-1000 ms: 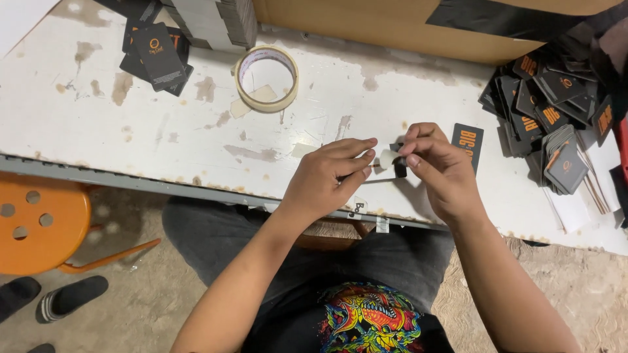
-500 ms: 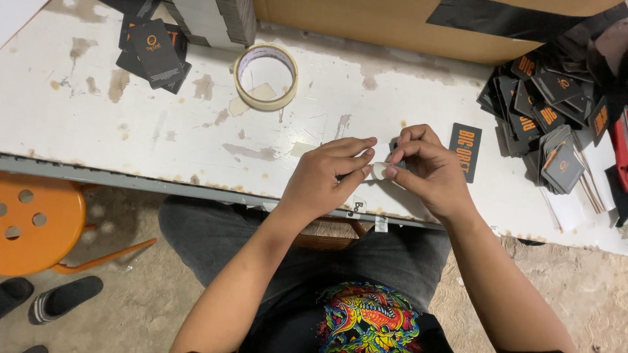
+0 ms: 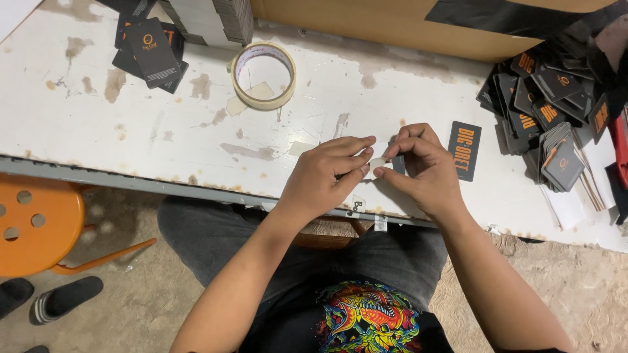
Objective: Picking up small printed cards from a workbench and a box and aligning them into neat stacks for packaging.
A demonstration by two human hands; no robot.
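Note:
My left hand and my right hand meet over the near edge of a worn white table. Between their fingertips they pinch a small pale strip of tape, and a small dark piece sits under my right fingers, mostly hidden. A single black card with orange print lies flat just right of my right hand. A roll of cream masking tape rests on the table beyond my left hand.
A heap of black and orange cards fills the table's right end. More black cards lie at the far left beside a stacked bundle. A cardboard box runs along the back. An orange stool and a sandal are on the floor.
Both hands stayed at the table edge; the fingertips have drawn closer together around the small piece, with the pale tape strip now showing between them.

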